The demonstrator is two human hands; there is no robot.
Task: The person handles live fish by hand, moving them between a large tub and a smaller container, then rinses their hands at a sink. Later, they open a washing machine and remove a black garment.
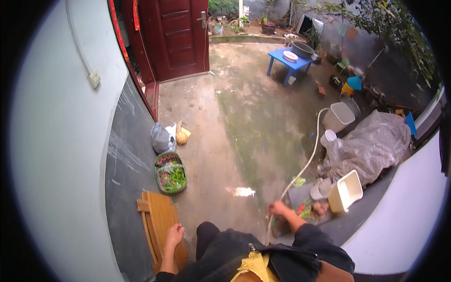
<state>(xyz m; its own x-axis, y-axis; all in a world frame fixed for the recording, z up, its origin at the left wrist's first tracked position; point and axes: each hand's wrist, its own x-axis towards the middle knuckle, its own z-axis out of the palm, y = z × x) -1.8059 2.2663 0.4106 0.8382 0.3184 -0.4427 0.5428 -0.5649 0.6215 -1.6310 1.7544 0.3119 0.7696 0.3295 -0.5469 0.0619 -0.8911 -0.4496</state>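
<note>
My left hand [175, 234] hangs with its fingers curled in and nothing visible in it. It is in front of a leaning wooden board [162, 218], perhaps a folded table, by the left wall. My right hand [280, 208] reaches forward over a pale hose [297, 176] on the ground. Something small and red shows at its fingertips, too blurred to name. Just right of that hand lie a red pepper [301, 209], some greens [308, 213] and a cluster of brownish round vegetables [320, 208]. A cream plastic basin [347, 192] is tipped on its side beside them.
A woven basket of green vegetables [174, 178], a grey plastic bag [162, 137] and a squash [181, 136] line the left wall. Plastic sheeting [370, 144] covers a heap at right, near a bucket [328, 137]. A blue table [282, 55] stands ahead, beyond a red door [181, 38].
</note>
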